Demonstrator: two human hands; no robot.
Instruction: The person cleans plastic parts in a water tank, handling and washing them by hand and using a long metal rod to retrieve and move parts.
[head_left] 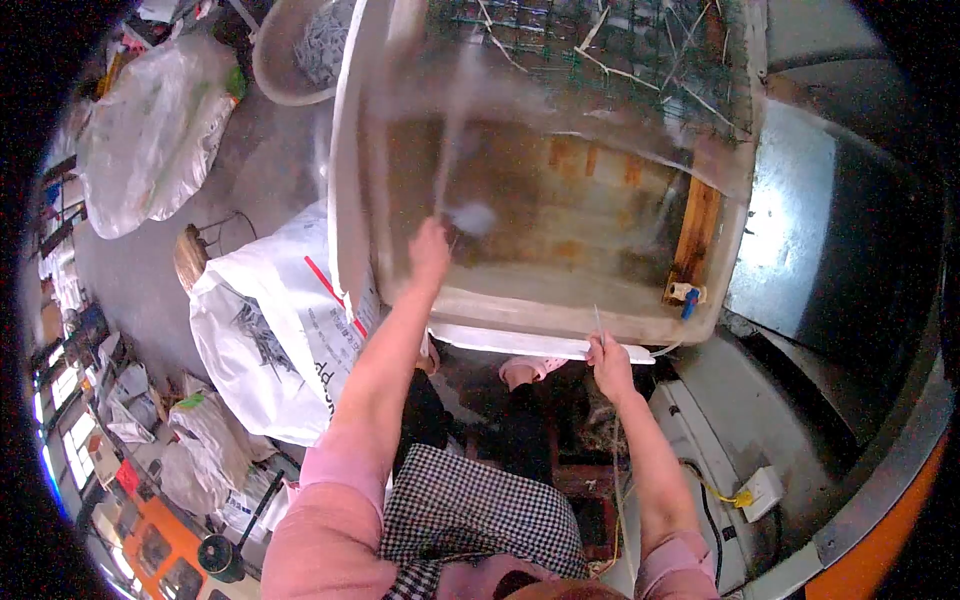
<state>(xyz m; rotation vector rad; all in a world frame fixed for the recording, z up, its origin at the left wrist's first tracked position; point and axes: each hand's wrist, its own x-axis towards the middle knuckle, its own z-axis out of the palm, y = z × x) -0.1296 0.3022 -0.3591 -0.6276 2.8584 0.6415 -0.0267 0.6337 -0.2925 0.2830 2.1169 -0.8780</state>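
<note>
My left hand (430, 255) is closed over the left part of a large pale tub (540, 308). A long thin pale strip (455, 140), blurred by motion, rises from it toward the top. Near the tub's front rim my right hand (608, 365) pinches a thin pale strip (598, 318) whose tip points up over the rim. Brownish water (480, 190) appears to fill the tub. Green wire mesh (620, 40) with thin pale strips on it lies across the tub's far end.
A white sack (240, 370) with grey pieces stands left of the tub, beside a round stool (190, 257). A basin (295, 95) of grey pieces is behind. A blue-handled valve (688, 296) sits at the tub's right. A yellow plug (742, 497) is lower right.
</note>
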